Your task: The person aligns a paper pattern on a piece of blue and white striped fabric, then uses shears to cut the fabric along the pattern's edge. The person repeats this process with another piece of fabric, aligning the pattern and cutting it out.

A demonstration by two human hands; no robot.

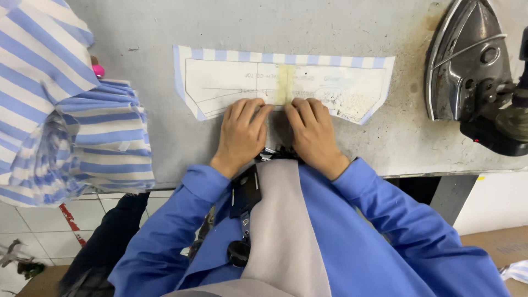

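Pile of blue-striped fabric far left, left hand and right hand side by side, fingers flat, pressing the near edge of a paper pattern on striped cloth mid-table, iron resting far right

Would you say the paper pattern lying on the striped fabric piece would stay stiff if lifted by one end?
Probably not: the paper pattern looks thin and flat, so it would likely droop. It seems light, and may slide off the striped fabric piece once both hands, left hand and right hand, release.

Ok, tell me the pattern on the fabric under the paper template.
Blue and white striped fabric, head view.
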